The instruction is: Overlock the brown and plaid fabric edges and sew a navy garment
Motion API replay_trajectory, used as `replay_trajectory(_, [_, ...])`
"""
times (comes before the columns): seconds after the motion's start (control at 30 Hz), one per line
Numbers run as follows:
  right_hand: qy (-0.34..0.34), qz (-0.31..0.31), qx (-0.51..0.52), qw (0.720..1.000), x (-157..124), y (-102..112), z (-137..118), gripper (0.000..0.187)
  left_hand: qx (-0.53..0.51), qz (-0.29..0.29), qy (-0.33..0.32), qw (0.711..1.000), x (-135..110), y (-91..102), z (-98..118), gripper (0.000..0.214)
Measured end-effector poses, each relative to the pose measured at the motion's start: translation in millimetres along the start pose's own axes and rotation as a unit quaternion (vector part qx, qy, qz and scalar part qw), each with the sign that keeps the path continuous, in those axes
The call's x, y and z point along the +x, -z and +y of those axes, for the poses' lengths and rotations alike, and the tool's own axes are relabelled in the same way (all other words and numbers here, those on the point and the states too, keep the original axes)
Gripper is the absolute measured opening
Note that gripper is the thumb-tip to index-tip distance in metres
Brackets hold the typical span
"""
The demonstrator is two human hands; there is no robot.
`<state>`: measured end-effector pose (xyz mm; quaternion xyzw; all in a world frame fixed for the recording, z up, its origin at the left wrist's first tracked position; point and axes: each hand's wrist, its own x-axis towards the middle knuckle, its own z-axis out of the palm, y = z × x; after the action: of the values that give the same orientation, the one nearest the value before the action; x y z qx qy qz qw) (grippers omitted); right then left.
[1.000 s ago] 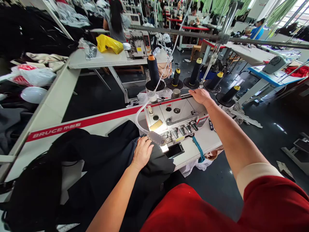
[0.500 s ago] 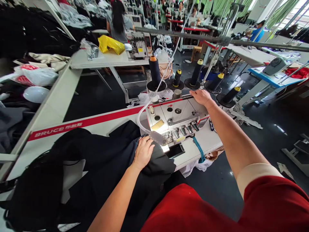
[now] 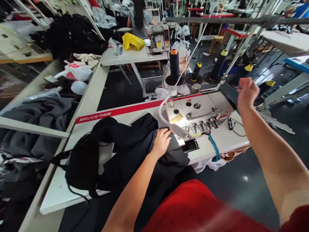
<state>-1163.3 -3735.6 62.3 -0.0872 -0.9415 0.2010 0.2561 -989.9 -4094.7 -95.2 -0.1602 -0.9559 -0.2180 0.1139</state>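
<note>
My left hand [image 3: 161, 143] lies flat on a black garment [image 3: 135, 151], just in front of the needle area of an industrial sewing machine [image 3: 195, 116]. A small gooseneck lamp head [image 3: 177, 130] hangs close to the fingers. My right hand [image 3: 246, 93] is raised and blurred past the machine's right end, touching nothing and holding nothing I can see. Beyond the machine stand tall thread cones, a black one with an orange cap [image 3: 174, 66] and a yellow-capped one [image 3: 218, 66]. The needle itself is hidden by the lamp.
A white worktable [image 3: 224, 141] carries the machine, with a blue strip [image 3: 214, 147] hanging over its front edge. Dark fabric piles lie along a long bench [image 3: 91, 87] at left. Behind stands another sewing machine [image 3: 158, 38], with a seated co-worker [image 3: 139, 19] and a yellow bag [image 3: 132, 42].
My right hand has lifted off the machine's far edge and moved up and right. The whole view has shifted. My left hand stays on the black garment.
</note>
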Motion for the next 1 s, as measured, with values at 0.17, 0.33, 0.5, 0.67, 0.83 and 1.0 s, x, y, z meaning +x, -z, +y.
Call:
replay_trajectory(0.17, [-0.073,0.074,0.158,0.982,-164,22,11,0.046,-0.01,0.0,0.005,1.0,1,0.8,0,0.031])
replay_trajectory(0.33, [-0.108,-0.224,0.307,0.919,-311,-25,-21,0.033,0.015,0.005,-0.001,1.0,1,0.9,10,0.028])
replay_trajectory(0.5, [-0.146,-0.309,0.361,0.868,-339,-67,-64,0.029,0.018,-0.005,-0.024,1.0,-5,2.3,17,0.024])
replay_trajectory(0.67, [-0.152,-0.252,0.343,0.892,-334,-70,-79,0.027,-0.008,-0.004,-0.028,1.0,-5,1.2,12,0.023])
replay_trajectory(0.83, [-0.199,-0.224,0.382,0.874,-335,-76,-86,0.029,-0.047,0.007,-0.03,0.998,-6,-2.3,8,0.024])
replay_trajectory(1.0, [-0.204,-0.294,0.41,0.839,-333,-80,-88,0.03,-0.126,0.003,-0.003,0.992,0,-1.3,5,0.022])
